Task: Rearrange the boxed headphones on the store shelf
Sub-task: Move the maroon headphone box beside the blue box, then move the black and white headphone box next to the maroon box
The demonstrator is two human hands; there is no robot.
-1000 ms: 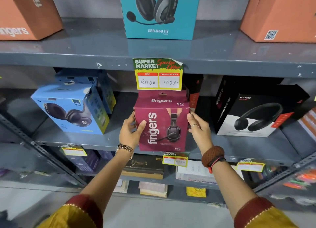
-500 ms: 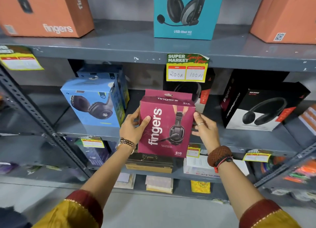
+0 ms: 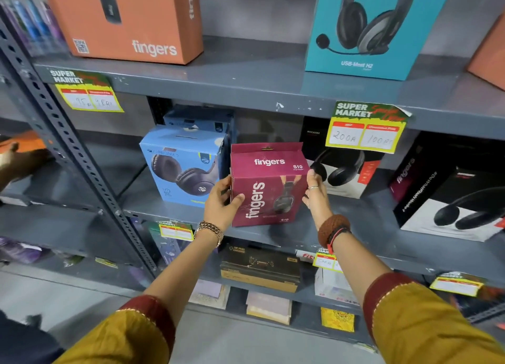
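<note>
Hands — left hand (image 3: pixel 220 203), right hand (image 3: pixel 317 197) — clasp the maroon headphone box (image 3: pixel 269 184) upright on the grey shelf (image 3: pixel 355 221).

Both arms reach forward, sleeves pushed to mid-forearm – the left hand (image 3: pixel 220 203) is curled with thumb in front, the right hand (image 3: pixel 314 197) upright with fingers extended – the 2 palms face each other

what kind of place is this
Most likely a shop's electronics aisle: grey metal shelves stocked with boxed headphones such as the maroon box, and "Super Market" price tags with handwritten prices stuck on the shelf edges.
</note>
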